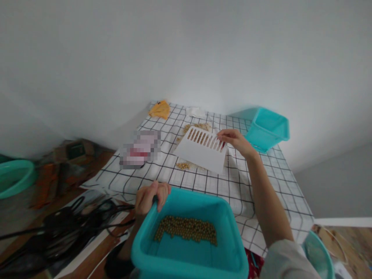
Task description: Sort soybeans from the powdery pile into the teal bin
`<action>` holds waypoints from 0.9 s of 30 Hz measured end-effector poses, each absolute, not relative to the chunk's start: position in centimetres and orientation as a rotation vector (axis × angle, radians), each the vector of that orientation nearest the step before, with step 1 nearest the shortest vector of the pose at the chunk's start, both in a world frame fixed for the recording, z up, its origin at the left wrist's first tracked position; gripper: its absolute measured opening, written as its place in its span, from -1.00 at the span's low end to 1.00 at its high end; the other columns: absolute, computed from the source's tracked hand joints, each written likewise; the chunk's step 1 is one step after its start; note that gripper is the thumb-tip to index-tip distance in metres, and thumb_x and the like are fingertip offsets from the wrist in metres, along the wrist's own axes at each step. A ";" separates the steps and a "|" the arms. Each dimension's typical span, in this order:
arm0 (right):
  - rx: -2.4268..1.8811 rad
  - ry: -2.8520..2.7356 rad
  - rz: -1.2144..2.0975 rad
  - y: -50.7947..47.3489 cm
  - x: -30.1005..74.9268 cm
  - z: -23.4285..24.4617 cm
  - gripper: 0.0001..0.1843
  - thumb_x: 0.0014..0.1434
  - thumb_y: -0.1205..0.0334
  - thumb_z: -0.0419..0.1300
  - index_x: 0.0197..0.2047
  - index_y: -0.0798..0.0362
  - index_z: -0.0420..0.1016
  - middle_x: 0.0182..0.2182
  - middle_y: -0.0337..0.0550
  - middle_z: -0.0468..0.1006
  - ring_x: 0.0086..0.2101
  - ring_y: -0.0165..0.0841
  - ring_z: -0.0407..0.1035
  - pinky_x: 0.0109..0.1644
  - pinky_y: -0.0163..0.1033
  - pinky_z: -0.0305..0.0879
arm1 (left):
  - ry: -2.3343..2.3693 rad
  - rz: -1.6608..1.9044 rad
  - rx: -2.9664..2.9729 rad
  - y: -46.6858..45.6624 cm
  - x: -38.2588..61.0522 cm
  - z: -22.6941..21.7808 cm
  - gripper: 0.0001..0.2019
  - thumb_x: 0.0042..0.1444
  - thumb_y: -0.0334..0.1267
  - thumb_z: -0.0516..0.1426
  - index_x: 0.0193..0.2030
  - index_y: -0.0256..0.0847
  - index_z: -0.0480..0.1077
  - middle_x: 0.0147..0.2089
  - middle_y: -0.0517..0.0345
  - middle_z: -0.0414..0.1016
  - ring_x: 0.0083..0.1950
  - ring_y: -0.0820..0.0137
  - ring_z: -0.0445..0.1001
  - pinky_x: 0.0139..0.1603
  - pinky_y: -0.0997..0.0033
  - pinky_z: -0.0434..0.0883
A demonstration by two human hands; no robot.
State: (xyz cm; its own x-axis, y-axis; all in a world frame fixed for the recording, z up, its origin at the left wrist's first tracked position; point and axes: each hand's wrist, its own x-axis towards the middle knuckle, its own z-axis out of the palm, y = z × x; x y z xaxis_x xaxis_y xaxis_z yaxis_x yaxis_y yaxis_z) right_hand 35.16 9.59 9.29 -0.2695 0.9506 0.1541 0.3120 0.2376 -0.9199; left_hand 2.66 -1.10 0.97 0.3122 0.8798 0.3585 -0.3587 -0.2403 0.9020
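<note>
My left hand (151, 197) is closed over the far left rim of a turquoise plastic tub (232, 232) that holds a row of small brownish beans (187, 228). My right hand (234, 140) reaches out over the checked tablecloth (247, 182) and pinches the right corner of a white slotted board (202, 150), which is tilted up off the table. Loose beans (183, 166) lie under and behind the board.
A second turquoise tub (269, 128) stands at the far right of the table. An orange cloth (159, 109) and a white scrap (196, 112) lie at the far edge. Black cables (66, 228) are piled at lower left; a green basin (14, 178) sits at far left.
</note>
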 end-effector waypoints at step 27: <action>-1.175 -1.866 1.082 9.2 34.5 9.2 -0.71 0.15 0.01 0.26 -0.34 0.10 0.54 -0.48 -0.19 0.50 -0.46 -0.38 0.37 -0.34 -0.26 0.36 | 0.672 1.335 1.290 -0.9 2.8 2.2 -0.31 0.39 -0.07 -0.12 -0.82 -0.17 0.13 -0.84 0.21 0.15 -0.69 0.43 0.15 -0.34 0.22 0.24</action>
